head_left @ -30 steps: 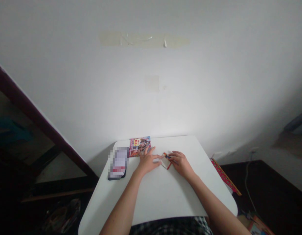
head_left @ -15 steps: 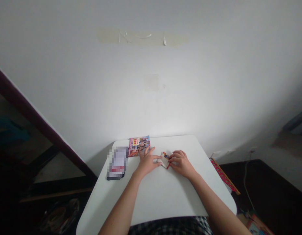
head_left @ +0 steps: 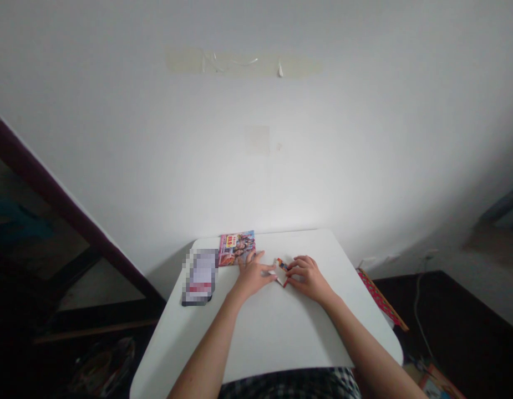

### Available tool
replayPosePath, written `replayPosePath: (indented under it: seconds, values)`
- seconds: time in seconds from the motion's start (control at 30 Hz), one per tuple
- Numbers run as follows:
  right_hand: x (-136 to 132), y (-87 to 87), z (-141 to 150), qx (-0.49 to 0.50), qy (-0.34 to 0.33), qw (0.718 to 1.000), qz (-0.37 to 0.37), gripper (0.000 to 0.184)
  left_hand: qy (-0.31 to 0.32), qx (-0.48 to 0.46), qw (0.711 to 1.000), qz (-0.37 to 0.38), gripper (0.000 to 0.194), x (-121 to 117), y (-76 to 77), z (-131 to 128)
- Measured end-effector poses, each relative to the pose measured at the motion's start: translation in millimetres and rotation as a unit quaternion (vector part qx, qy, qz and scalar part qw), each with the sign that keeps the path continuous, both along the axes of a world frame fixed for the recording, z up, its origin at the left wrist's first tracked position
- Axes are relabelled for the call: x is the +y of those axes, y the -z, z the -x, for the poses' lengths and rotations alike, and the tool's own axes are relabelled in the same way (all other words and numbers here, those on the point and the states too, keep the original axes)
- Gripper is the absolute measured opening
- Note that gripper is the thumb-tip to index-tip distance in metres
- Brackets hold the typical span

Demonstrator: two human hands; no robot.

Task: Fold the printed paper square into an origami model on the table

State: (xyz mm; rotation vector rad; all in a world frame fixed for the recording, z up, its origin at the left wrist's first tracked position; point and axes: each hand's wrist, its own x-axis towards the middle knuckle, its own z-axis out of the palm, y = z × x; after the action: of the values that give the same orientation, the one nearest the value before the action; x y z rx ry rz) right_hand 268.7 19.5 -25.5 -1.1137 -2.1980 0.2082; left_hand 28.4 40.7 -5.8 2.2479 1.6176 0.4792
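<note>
Basically, small flat white-and-multicoloured papery piece (head_left: 280, 275) runs front-to-back between left hand (head_left: 253, 277), fingers parted, and right hand (head_left: 305, 275), fingers curled at its edge, hold unclear.

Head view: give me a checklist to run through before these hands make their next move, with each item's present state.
1. Left hand at the small paper piece: ok, thumb and index finger at its left side.
2. Right hand at the piece: ok, fingertips at its right side.
3. Phone apart from both hands: ok, left of them on the white table.
4. Left fingers clear of the leaflet: not ok, they overlap its lower edge in view.
5. Piece's edges aligned: cannot tell, too small.
</note>
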Motion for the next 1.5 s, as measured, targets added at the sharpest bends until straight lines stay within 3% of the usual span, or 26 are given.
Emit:
replayPosePath:
  seconds: [0.27,0.83,1.5]
  values:
    - [1.6,3.9,-0.6,0.009,0.007,1.0,0.007,0.012,-0.008,0.001,1.0,0.008,0.032,-1.6,-4.6,-3.0]
    - [-4.2,-7.5,1.5,0.001,-0.003,1.0,0.018,0.015,-0.032,-0.01,0.999,-0.014,0.038,-0.5,-3.8,-6.7]
    - [-0.3,2.6,4.9,0.015,0.035,0.999,-0.028,0.015,0.015,-0.025,0.999,-0.036,0.044,-4.7,-7.8,-5.4]
